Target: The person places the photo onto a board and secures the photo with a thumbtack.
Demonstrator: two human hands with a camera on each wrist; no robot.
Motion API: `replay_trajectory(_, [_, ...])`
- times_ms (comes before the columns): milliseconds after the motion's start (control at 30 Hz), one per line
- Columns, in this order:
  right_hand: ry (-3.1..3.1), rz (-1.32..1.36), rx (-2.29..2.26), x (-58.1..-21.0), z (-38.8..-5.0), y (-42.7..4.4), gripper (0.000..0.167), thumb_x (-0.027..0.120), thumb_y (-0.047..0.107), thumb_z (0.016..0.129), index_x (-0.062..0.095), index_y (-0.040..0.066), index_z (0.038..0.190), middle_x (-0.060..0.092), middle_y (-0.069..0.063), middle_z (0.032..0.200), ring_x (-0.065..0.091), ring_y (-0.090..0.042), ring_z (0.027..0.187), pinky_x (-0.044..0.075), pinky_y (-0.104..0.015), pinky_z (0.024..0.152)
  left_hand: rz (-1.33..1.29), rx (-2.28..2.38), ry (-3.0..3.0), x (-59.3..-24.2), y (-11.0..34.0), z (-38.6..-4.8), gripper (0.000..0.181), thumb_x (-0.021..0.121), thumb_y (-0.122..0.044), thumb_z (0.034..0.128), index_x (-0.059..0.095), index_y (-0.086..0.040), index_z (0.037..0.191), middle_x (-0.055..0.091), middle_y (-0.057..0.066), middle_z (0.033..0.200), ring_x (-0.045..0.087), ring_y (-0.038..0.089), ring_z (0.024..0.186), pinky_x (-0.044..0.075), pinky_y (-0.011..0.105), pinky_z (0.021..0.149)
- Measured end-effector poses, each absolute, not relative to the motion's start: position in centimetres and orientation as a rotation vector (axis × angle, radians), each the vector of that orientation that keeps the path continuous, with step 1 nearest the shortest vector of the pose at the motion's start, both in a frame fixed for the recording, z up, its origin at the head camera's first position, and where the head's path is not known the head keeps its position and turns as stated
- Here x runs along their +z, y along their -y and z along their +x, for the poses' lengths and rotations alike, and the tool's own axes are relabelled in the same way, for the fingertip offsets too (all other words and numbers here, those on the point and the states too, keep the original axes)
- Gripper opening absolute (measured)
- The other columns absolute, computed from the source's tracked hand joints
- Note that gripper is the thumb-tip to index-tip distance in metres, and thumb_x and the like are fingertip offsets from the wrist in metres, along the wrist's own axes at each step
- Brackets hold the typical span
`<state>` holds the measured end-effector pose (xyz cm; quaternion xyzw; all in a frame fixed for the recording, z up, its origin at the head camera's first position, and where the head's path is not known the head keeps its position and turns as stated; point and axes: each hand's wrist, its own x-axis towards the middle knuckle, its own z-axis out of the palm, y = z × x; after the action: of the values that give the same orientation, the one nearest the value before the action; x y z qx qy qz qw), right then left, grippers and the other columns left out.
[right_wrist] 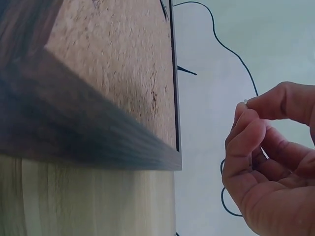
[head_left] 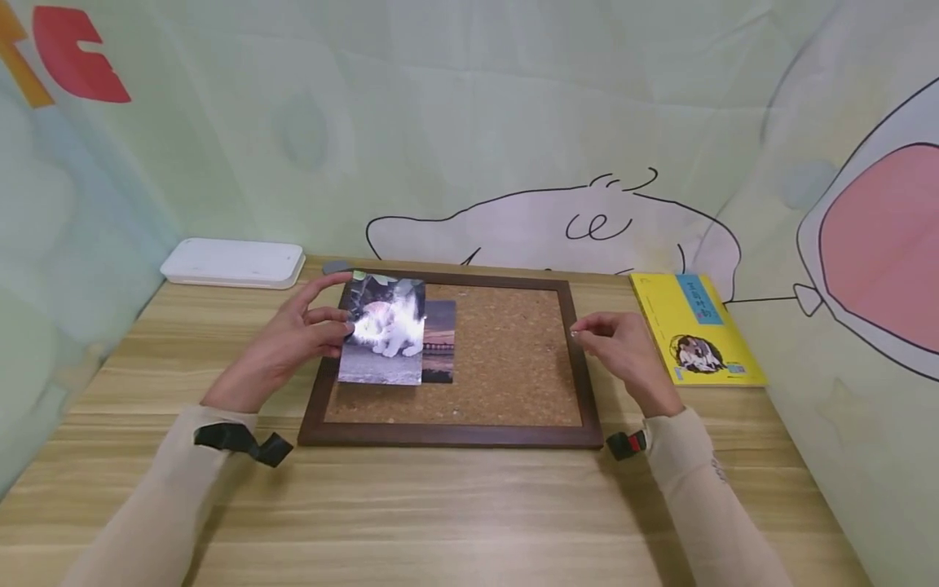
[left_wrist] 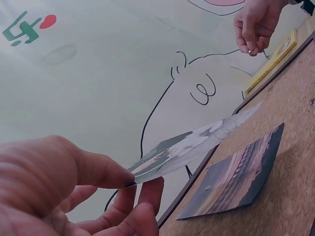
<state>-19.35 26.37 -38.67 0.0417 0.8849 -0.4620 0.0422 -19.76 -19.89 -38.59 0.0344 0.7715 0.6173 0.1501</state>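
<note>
A glossy photo of a white animal [head_left: 389,342] is pinched at its left edge by the left hand [head_left: 282,346], raised above the cork board [head_left: 513,359]. In the left wrist view, the left thumb [left_wrist: 106,169] lies on top of this photo [left_wrist: 187,145] with fingers below. Behind it, a sunset photo [head_left: 440,342] is on the cork, partly covered in the head view. Near the frame's right side, the right hand [head_left: 623,350] pinches a tiny pale object [right_wrist: 245,101] between thumb and forefinger; its kind is too small to tell.
A yellow book [head_left: 697,326] lies right of the board. At the back left is a white case [head_left: 233,262], with a small grey object [head_left: 337,267] by the board's top left corner. The dark wooden frame [head_left: 451,435] borders the cork. A printed cloth hangs behind the table.
</note>
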Motion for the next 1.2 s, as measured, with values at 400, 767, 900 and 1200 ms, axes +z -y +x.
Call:
replay_trajectory(400, [-2.667,0.087,-1.499,-38.5,-20.5,-23.9,0.019,0.067,0.015,0.101,0.074,0.001,0.111,0.067,-0.005,0.097,0.058,-0.019,0.09,0.051,-0.026,0.077,0.116,1.833,-2.166,-38.8,16.3,-20.8,0.078,0.066,0.0,0.1008,0.034,-0.03,0.165,0.062,-0.001,0.109,0.066,0.008,0.084,0.061,0.029,0.074])
replay_trajectory(767, [-2.623,0.143,-1.559,-38.8,-20.9,-23.1,0.021,0.064,0.014,0.104,0.073,0.0,0.117,0.067,-0.01,0.106,0.059,-0.023,0.094,0.055,-0.041,0.092,0.117,1.836,-2.174,-39.0,13.4,-21.8,0.08,0.068,0.002,0.097,0.039,-0.029,0.164,0.061,0.008,0.115,0.066,0.01,0.082,0.061,0.03,0.072])
replay_trajectory(900, [-2.611,0.097,-1.585,-38.9,-21.1,-23.1,0.018,0.065,0.012,0.104,0.072,0.0,0.116,0.067,-0.007,0.103,0.06,-0.02,0.09,0.057,-0.039,0.089,0.133,1.83,-2.177,-39.6,12.6,-22.1,0.08,0.07,0.002,0.0964,0.039,-0.027,0.164,0.059,0.012,0.119,0.067,0.01,0.081,0.06,0.028,0.069])
replay_trajectory(1200, [-2.595,0.0,-1.62,-39.1,-21.1,-22.8,0.019,0.064,0.012,0.106,0.069,-0.002,0.116,0.063,-0.004,0.096,0.057,-0.02,0.084,0.053,-0.032,0.075,0.131,1.806,-2.168,-40.6,10.0,-22.6,0.078,0.071,0.001,0.096,0.041,-0.027,0.163,0.062,0.013,0.117,0.067,0.011,0.079,0.059,0.027,0.067])
